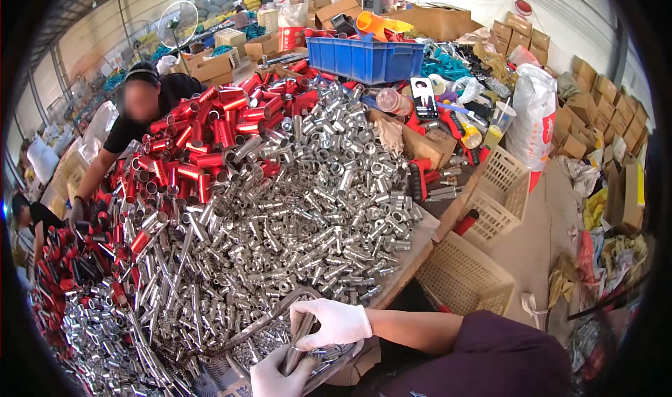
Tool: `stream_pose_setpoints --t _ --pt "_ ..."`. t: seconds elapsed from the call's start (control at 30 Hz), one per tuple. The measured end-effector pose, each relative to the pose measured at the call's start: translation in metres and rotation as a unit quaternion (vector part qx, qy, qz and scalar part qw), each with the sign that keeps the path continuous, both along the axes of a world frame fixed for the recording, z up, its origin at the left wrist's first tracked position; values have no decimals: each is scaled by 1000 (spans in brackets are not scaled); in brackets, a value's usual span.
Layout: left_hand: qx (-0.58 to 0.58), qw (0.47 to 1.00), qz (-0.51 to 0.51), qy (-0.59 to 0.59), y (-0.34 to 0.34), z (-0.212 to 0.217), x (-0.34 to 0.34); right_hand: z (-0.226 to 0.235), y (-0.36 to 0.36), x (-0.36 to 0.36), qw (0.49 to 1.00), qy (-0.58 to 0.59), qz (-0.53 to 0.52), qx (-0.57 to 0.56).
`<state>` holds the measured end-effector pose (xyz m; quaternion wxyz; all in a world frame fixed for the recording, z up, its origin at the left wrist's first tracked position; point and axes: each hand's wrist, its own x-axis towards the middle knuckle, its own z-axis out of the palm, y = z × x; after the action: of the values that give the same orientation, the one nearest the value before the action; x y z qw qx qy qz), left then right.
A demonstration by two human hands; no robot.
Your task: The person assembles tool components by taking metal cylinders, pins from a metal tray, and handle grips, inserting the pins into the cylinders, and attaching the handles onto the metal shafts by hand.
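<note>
My right hand (337, 324), in a white glove, is closed around the upper part of a silvery metal tube (292, 359). Just below it my left hand (278, 379), also gloved in white, has its fingers wrapped round the tube's lower end. Both hands are over a metal-rimmed tray (344, 366) of small shiny metal parts at the near edge of the table. Directly beyond them spreads a large heap of loose silver metal fittings (294, 236). Red metal tubes (227, 117) are piled on the far left of that heap.
A blue crate (365, 59) stands behind the heap. Right of it are a phone (423, 97), red-and-black handles (418, 180) and a white sack (532, 113). Cream plastic baskets (465, 274) sit beside the table's right edge. A person (140, 110) reaches in from the left.
</note>
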<state>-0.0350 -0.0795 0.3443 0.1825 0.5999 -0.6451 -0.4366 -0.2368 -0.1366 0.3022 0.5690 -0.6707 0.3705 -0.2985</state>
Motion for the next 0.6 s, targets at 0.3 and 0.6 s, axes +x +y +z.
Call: stream_pose_setpoints --t 0.3,0.6 --pt "60 989 -22 130 13 16 23 9 -3 -8 994 13 107 15" --pt "98 993 4 68 24 4 24 9 12 -14 970 6 201 139"
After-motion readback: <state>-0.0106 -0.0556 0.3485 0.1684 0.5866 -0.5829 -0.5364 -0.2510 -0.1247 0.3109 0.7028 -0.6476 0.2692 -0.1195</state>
